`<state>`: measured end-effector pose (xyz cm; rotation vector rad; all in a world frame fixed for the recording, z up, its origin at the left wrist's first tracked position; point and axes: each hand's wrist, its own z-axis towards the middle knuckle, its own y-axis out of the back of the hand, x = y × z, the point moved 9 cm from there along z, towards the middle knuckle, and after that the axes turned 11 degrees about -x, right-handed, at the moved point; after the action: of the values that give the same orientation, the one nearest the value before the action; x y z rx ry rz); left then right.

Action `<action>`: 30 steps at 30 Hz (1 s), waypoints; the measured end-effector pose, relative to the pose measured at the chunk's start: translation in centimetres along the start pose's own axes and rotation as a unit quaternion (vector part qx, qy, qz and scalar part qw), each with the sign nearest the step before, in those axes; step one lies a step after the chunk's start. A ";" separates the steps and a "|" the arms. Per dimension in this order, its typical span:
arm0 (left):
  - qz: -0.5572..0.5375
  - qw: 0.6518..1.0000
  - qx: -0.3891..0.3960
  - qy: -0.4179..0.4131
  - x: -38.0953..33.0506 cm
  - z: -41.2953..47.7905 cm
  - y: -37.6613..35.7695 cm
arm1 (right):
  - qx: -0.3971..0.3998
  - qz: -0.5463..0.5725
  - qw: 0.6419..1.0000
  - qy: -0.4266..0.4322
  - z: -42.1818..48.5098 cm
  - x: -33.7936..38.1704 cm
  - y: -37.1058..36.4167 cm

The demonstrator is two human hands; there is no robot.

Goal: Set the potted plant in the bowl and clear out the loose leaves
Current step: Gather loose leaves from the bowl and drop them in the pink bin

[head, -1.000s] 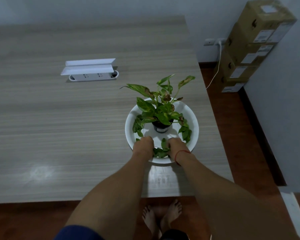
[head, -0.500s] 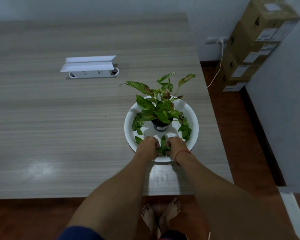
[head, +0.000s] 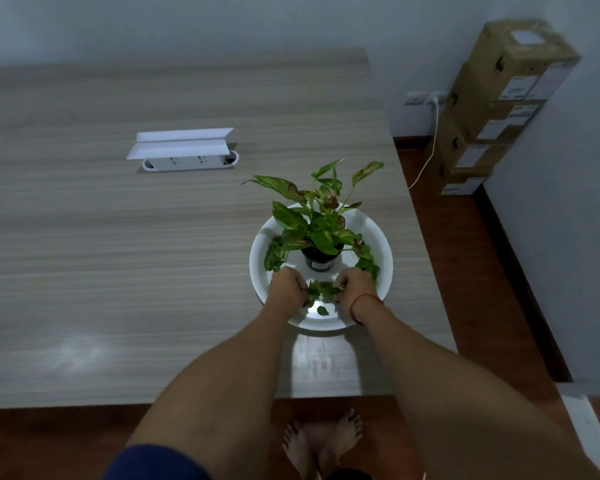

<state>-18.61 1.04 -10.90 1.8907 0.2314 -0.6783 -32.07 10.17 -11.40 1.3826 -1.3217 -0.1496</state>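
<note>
Head view shows the potted plant (head: 321,252) standing upright in the white bowl (head: 381,237), while the left hand (head: 288,287) and right hand (head: 355,284) close from either side on loose leaves (head: 321,289) lying between them, nearer than the pot.

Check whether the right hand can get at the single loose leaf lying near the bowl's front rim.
Probably yes. The single loose leaf lies bare on the bowl floor just below the right hand, nothing covering it. But that hand and the left hand both grip a bunch of leaves, so its fingers look occupied.
</note>
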 end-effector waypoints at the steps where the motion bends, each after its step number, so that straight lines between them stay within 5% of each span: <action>1: -0.014 1.000 -0.010 0.005 0.0 0.1 0.4 | -0.010 0.010 1.000 -0.003 0.1 0.1 0.3; 13: -0.153 0.986 -0.036 0.048 -2.2 -1.9 -0.6 | -0.083 0.044 0.995 -0.039 -1.5 -1.7 3.7; 30: -0.196 0.974 0.111 -0.026 -19.2 -6.9 -15.4 | -0.231 0.109 0.949 -0.186 -3.0 -19.9 19.5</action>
<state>-38.96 16.46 -10.54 2.0582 0.5239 -1.0545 -48.59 32.46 -7.18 0.8265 -1.6147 -0.5562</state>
